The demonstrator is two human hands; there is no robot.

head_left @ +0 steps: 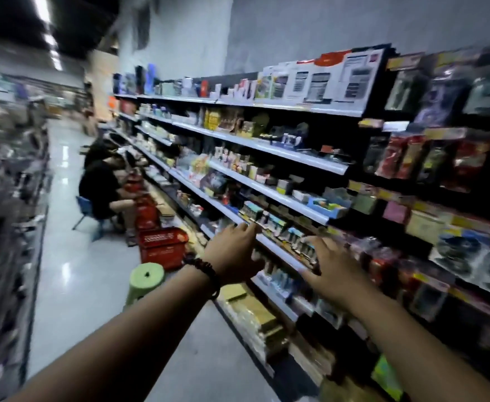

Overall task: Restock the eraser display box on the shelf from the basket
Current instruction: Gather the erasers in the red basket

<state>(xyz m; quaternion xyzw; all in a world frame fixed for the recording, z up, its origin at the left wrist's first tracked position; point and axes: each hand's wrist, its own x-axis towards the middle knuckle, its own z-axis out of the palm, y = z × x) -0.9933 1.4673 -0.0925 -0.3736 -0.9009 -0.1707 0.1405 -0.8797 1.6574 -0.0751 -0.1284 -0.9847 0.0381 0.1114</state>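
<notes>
Since both hands are stretched toward the shelf (273, 246), the display box (296, 240) w/ its blurred row of small blocky erasers is framed between them, prob. to be steadied. Neither grip is closed: left hand (235, 253) and right hand (331, 271) are spread, nothing held. The basket (162, 245), red slotted plastic, is left on the floor beyond the left hand.

A glossy pale floor (72, 256) runs down the aisle under ceiling strip lights (42, 8) (blurred); grey wall (325, 27) behind, green stool (146, 278), blue chair (82, 206).

Two hands (235, 253) (329, 274), one green stool (146, 275), one blue chair (82, 205).
</notes>
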